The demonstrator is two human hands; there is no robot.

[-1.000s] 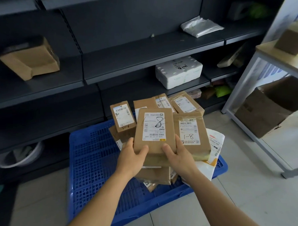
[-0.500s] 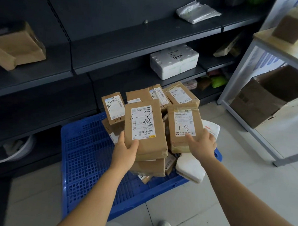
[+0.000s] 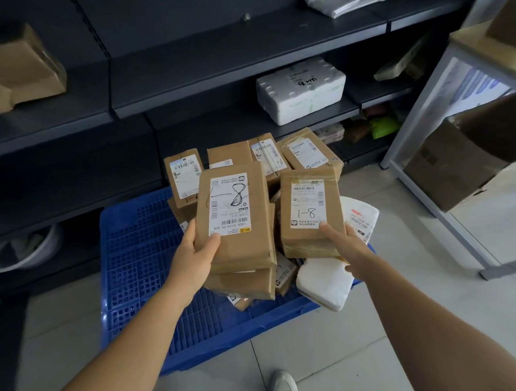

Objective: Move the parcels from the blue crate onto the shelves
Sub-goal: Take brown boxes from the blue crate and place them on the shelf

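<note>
Two brown paper-wrapped parcels are up off the heap, one in each hand, above the blue slatted plastic crate [image 3: 141,259] on the pale tiled floor. On the left, the left hand [image 3: 194,257] grips the near end of the larger flat parcel with a scrawled "8" label [image 3: 234,220], thumb curled over its top face and fingers hidden beneath. On the right, the right hand [image 3: 347,247] pinches the near corner of the smaller parcel marked "1-8" [image 3: 309,213] the same way. Both parcels run lengthwise away from the person, far ends pointing at the dark metal shelves [image 3: 244,54] beyond the crate, so a forward reach looks enough. Neither hand seems closer to the shelves. More brown parcels [image 3: 308,151] and a white soft mailer [image 3: 328,284] remain in the crate. How deep that heap goes is hidden by the held parcels, and the small print on the labels is unreadable.
</note>
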